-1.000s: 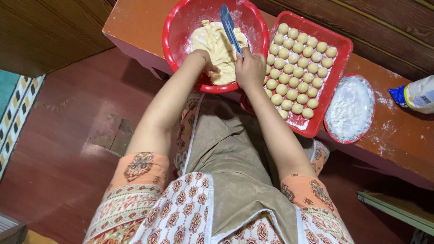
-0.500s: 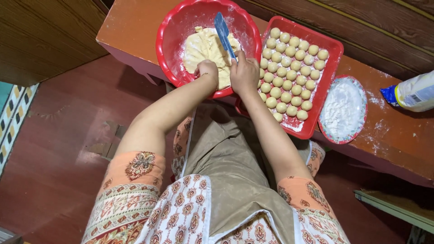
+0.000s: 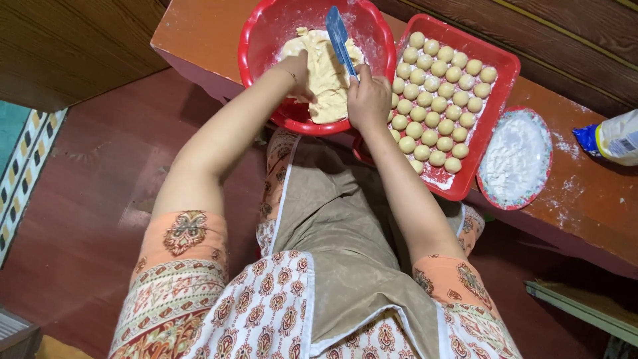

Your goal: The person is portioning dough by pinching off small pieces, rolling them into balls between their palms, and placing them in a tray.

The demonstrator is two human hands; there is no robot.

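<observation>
Counts: one round red bowl (image 3: pixel 266 40) with one pale dough mass (image 3: pixel 323 73) inside, one blue scraper (image 3: pixel 338 36), one red rectangular tray (image 3: pixel 500 63), one small plate of white flour (image 3: pixel 515 159), one bag (image 3: pixel 615 136) at the right edge. All sit on the orange-brown table (image 3: pixel 199 30). Dough balls (image 3: pixel 435 100) on the tray: roughly 35, in rows, exact count unclear where they crowd.

Right hand (image 3: pixel 369 100): closed in a fist round the scraper's lower end, blade standing up and leaning over the dough; arm nearly straight, reaching forward over the lap.

Left hand (image 3: pixel 299 73): fingers curled down, pressing on the dough at the bowl's near-left side; can't tell if it grips any. Left elbow bent outward.
</observation>
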